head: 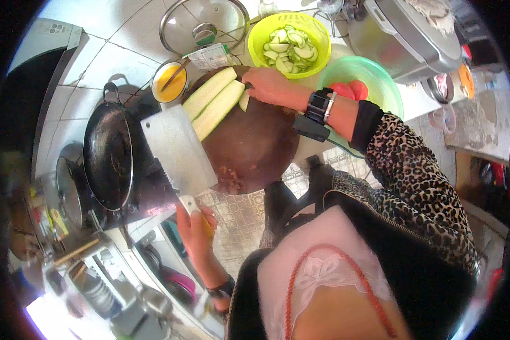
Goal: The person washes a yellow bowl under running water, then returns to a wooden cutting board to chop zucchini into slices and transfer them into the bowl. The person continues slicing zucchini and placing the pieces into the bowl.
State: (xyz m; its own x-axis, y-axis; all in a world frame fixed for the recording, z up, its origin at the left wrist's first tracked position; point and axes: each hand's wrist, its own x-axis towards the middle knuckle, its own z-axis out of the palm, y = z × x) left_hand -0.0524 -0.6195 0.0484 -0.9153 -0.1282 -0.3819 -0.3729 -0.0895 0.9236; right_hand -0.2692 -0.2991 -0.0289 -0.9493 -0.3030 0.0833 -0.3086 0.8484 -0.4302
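My left hand (197, 231) grips the handle of a broad cleaver (179, 148), its blade raised over the left edge of a round brown chopping board (255, 144). Two long pale zucchini pieces with green skin (219, 104) lie side by side on the board's upper left. Beside their right ends, my right hand (263, 86) is curled low over the board, next to a short zucchini piece (244, 102). A small dark thing shows at its fingertips; what these fingers hold is unclear. Brown crumbs lie near the board's lower edge.
Behind the board stand a yellow basket of zucchini slices (255, 46), a green bowl (386, 80) with red tomatoes, and a cup of yellow liquid (172, 80). A glass lid (174, 25) lies farther back. A black wok (108, 157) stands left, near the cleaver.
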